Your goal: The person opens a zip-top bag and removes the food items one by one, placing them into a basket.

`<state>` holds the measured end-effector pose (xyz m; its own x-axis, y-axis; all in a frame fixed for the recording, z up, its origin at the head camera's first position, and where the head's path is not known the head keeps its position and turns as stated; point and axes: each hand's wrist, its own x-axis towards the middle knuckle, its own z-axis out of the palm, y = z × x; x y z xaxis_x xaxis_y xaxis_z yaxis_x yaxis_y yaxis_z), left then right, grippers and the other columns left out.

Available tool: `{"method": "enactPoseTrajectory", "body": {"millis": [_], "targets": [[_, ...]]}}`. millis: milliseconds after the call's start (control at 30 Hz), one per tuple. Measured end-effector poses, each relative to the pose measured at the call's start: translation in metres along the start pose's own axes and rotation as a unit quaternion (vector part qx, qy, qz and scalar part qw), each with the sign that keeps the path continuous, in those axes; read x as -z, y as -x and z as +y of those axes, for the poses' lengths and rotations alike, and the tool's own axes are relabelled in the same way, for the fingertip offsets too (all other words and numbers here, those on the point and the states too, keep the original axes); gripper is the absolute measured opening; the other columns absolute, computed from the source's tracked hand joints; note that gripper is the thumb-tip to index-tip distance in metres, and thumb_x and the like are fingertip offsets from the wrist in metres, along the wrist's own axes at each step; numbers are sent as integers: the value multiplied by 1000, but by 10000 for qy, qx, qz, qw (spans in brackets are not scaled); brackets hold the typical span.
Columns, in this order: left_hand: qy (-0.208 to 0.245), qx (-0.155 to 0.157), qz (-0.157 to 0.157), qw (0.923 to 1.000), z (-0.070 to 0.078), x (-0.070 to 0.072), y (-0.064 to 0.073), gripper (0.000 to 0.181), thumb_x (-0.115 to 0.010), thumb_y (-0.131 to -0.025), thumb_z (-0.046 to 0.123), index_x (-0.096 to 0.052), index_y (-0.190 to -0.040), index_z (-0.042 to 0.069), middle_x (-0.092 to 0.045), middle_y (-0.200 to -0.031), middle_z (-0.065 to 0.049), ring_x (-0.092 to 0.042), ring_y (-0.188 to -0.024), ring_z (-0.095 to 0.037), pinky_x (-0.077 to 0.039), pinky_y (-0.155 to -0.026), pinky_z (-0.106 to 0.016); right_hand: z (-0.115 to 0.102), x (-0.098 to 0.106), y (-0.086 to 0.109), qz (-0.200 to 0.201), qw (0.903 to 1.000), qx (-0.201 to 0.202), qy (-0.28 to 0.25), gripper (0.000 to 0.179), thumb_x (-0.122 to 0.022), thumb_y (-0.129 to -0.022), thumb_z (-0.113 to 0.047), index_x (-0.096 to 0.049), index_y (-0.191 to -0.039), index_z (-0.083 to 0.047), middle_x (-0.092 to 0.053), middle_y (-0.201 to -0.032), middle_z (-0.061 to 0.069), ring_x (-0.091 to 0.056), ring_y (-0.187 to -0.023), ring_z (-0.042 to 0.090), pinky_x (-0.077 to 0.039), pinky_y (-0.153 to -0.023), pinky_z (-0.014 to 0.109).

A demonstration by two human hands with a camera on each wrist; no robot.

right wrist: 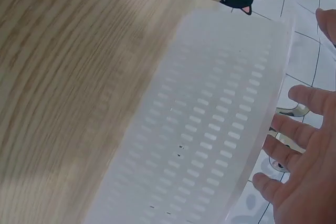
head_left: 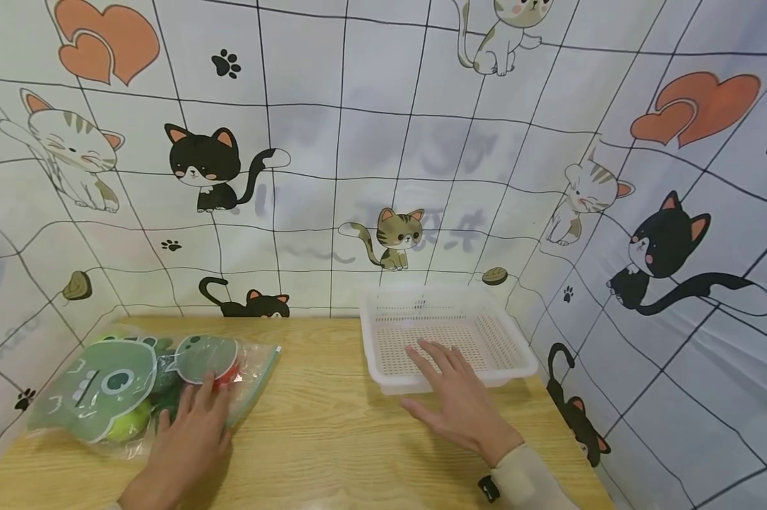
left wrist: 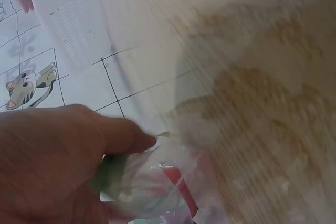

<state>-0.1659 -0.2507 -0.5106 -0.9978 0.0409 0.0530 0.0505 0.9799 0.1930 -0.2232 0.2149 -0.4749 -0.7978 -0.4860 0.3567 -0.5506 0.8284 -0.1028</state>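
Observation:
A clear zip bag [head_left: 252, 400] lies at the left of the table, with a green frog-like face print [head_left: 86, 389] and green and red items showing through it. My left hand [head_left: 192, 435] rests on the bag's near right part, fingers fairly straight; the left wrist view shows the hand [left wrist: 58, 156] close over the clear plastic and a red item [left wrist: 181, 187]. A white perforated basket [head_left: 383, 382] stands at the back right. My right hand [head_left: 456, 400] is at its front rim, fingers spread, holding nothing; in the right wrist view the fingers are beside the basket [right wrist: 199, 114].
The wooden table [head_left: 319, 439] meets a cloth backdrop [head_left: 307, 248] printed with cats and a grid at the back and on both sides. A black band [head_left: 488, 489] shows at my right sleeve [head_left: 526, 482].

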Motion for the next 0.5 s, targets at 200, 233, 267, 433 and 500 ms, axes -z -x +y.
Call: {"method": "enactPoseTrajectory", "body": {"millis": [200,233,267,433,500], "targets": [[-76,19,-47,10000,3,5,-2,57,-71,-108,15,-62,-159,-8,-34,-181,-40,-35,-161,-70,-35,-113,-101,-8,0,-9,93,9997,237,10,85,-70,-110,-66,-44,-181,-28,-48,-184,9,-51,-167,35,-43,-138,62],[-53,17,-53,10000,3,6,-2,55,-69,-109,14,-62,-159,-8,-34,-181,-39,-35,-161,-70,-35,-112,-101,-9,0,-10,104,9996,277,4,85,-69,-110,-66,-44,-181,-28,-49,-184,9,-51,-166,34,-43,-138,61],[-14,13,-65,10000,3,7,-2,55,-68,-110,13,-61,-161,-7,-34,-181,-39,-34,-162,-70,-35,-112,-101,-11,-1,-12,98,9995,312,9,84,-68,-111,-67,-44,-181,-28,-49,-184,8,-52,-166,34,-43,-138,61],[290,114,-406,9987,5,5,-4,57,-61,-116,15,-54,-171,2,-27,-185,-38,-26,-165,-74,-30,-116,-101,-20,-3,-18,-24,9991,417,-62,80,-64,-113,-68,-46,-180,-27,-50,-183,6,-52,-166,32,-44,-138,58],[367,138,-490,9980,6,3,-6,57,-59,-117,15,-52,-173,5,-26,-186,-38,-26,-165,-76,-28,-116,-100,-24,-3,-20,-32,9987,477,-155,78,-66,-113,-64,-48,-179,-26,-51,-182,6,-53,-165,31,-46,-136,58]]}}
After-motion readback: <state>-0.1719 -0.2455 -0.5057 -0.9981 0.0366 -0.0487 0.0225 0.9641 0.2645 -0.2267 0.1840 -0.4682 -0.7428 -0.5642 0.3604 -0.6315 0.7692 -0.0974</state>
